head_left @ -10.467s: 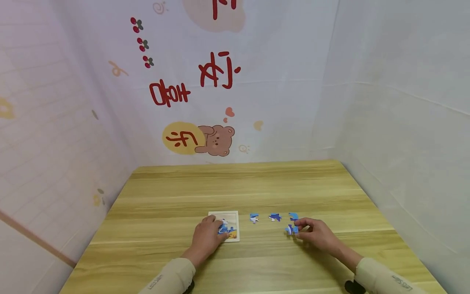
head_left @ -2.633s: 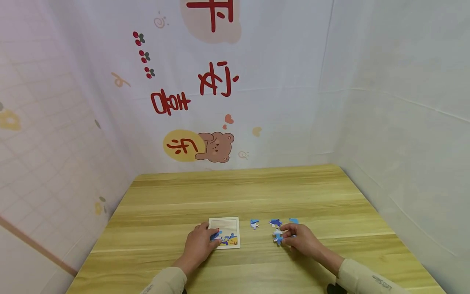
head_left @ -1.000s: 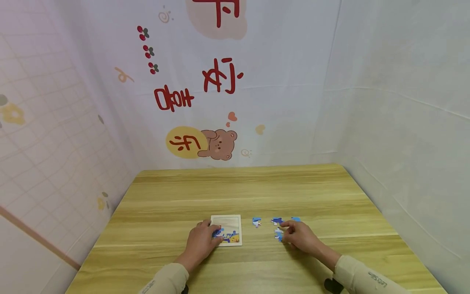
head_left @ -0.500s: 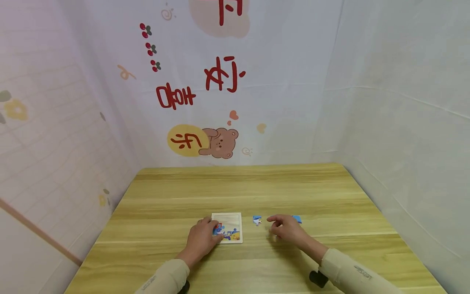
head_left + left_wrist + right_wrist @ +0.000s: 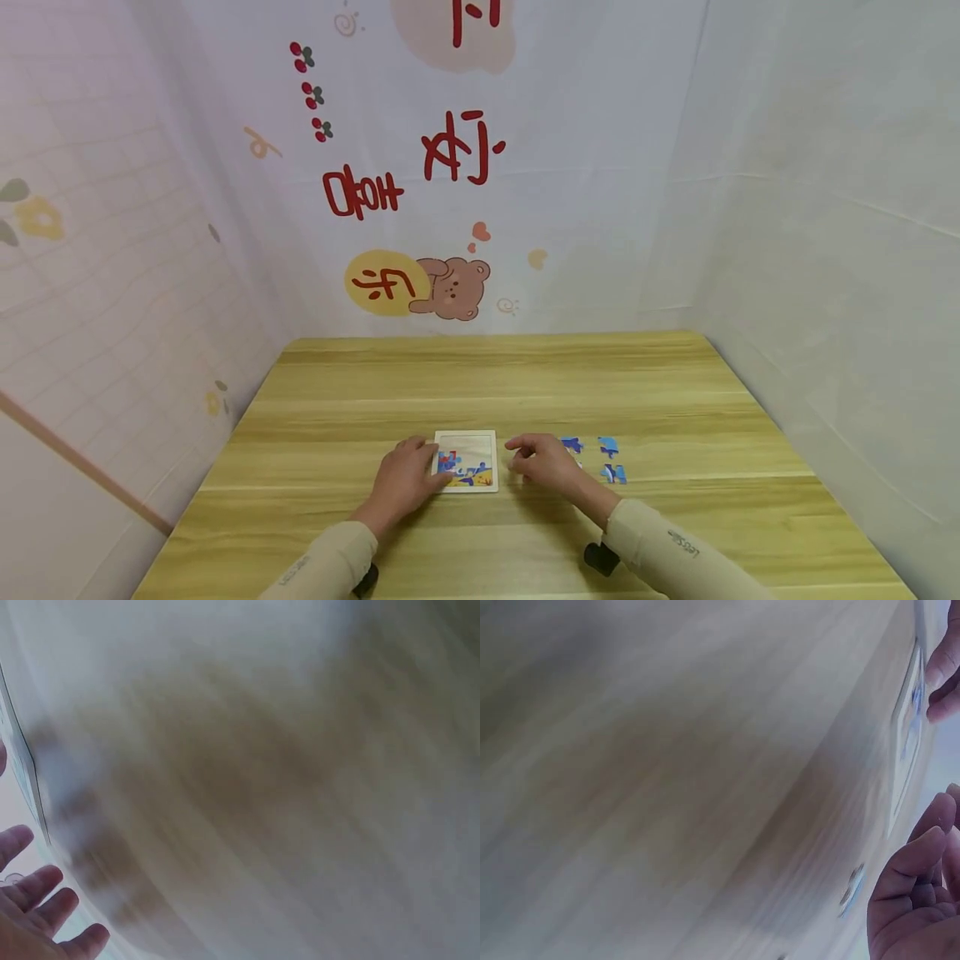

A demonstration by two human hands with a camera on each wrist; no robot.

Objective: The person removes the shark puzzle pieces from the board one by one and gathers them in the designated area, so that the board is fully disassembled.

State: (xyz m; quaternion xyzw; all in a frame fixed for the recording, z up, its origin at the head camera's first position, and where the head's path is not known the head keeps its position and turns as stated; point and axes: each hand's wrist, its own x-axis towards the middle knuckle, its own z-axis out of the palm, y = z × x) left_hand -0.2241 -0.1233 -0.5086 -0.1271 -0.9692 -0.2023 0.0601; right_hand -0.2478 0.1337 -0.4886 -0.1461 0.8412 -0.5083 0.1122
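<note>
The small white-framed square puzzle board (image 5: 467, 460) lies flat on the light wooden counter (image 5: 495, 375), near the counter's front edge and a little left of its middle. Its lower part carries blue, red and yellow picture pieces; the upper part is bare and pale.

The left hand (image 5: 403, 485) rests on the counter at the board's left edge, its fingers (image 5: 429, 457) loosely bent with the tips touching the frame and the lower-left pieces. The right hand (image 5: 546, 463) sits just beside the board's right edge, fingers (image 5: 517, 444) curled inward toward the thumb; whether they pinch a piece cannot be told from the head view, and the right wrist view is too blurred to settle it, though a small pale-blue piece (image 5: 851, 889) shows on the counter just ahead of the fingertips.

To the right of that hand lie three loose blue jigsaw pieces (image 5: 609, 460): one partly hidden behind the knuckles, two more a little apart in open view. They stand between the right hand and the counter's right edge.

Behind the board the counter runs open and bare up to the white printed backdrop cloth (image 5: 450, 167), which bears red characters and a brown cartoon bear. Plain white cloth walls close both sides, meeting the counter's left and right edges.
</note>
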